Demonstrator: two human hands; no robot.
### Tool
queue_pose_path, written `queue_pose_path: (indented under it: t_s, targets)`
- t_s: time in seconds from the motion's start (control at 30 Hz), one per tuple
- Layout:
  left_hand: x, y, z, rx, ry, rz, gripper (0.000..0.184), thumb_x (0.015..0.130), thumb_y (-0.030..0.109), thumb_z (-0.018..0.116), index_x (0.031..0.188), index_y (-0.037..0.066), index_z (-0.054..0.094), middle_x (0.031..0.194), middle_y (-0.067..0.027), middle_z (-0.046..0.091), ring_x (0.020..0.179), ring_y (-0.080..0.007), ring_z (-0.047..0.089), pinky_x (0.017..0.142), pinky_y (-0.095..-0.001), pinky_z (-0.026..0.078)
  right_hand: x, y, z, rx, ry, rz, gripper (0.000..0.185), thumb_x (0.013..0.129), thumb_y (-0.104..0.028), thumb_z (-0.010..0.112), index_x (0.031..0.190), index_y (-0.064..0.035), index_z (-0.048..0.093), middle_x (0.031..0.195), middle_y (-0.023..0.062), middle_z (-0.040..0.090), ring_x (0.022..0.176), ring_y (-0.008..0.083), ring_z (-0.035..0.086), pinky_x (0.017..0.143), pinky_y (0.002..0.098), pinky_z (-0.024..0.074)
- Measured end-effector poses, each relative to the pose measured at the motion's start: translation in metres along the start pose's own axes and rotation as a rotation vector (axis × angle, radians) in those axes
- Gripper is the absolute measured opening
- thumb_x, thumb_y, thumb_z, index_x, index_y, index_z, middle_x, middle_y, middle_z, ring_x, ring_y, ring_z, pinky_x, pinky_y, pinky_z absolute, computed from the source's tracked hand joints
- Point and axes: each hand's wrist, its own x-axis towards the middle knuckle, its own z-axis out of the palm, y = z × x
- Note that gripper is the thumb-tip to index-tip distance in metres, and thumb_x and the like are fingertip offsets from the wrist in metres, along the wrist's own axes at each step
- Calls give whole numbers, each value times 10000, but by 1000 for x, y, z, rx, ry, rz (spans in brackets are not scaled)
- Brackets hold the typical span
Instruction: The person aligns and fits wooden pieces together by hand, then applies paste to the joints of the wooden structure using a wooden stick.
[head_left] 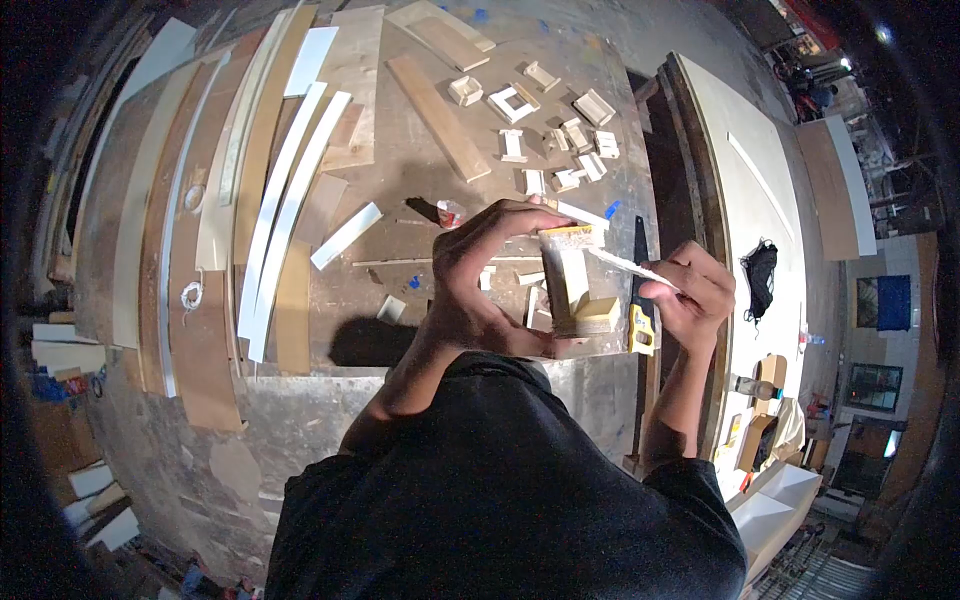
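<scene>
My left hand (pixel 468 268) is wrapped around a small wooden block-like piece (pixel 570 285), with thumb and fingers on opposite sides. The piece has pale inner faces and a yellowish-white smear along its top edge. Pinched in my right hand (pixel 697 290) is a thin white stick (pixel 622 262), its far end close to that smeared edge; I cannot tell whether it touches. Just beyond the piece, a handsaw (pixel 642 328) with a yellow handle and dark blade lies on the table.
Several miniature wooden furniture pieces (pixel 515 103) stand at the table's far side. Long strips and boards (pixel 290 215) cover the left part. A red-and-white cup (pixel 450 213) sits near my left hand. On the right-hand bench (pixel 745 180) lies a bundle of black cord (pixel 760 280).
</scene>
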Motion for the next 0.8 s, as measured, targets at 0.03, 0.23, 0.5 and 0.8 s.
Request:
queue_pose_path:
  t_s: [0.03,0.23,0.5,0.8]
  targets:
    - [2,3,-1,0,0,0,753,491,368,897,1080,-17,628,1018,-159,691,958,-275,687,964,-422,484,0,0,0,16,3,5,279,673,-297,832,790,-64,734,605,21,518,491,150,511,440,277,370]
    - [2,13,-2,195,-135,-43,747,483,329,883,1121,34,630,1067,-130,682,999,-293,670,1026,-500,442,-6,5,-3,37,39,60,300,670,-303,836,754,-38,725,609,39,548,521,149,524,461,279,374]
    - [-4,9,-2,290,-134,-9,749,476,289,873,1143,62,620,1091,-100,667,996,-269,662,1037,-478,440,-1,-2,-16,89,90,123,334,726,-275,822,718,30,685,608,74,557,528,168,525,472,274,359]
    - [-8,6,-1,327,-165,-18,764,461,194,865,1166,95,586,1129,-81,632,1021,-263,632,1065,-439,409,25,-37,-12,200,-102,221,246,757,-167,762,682,33,641,577,74,534,515,150,499,476,278,339]
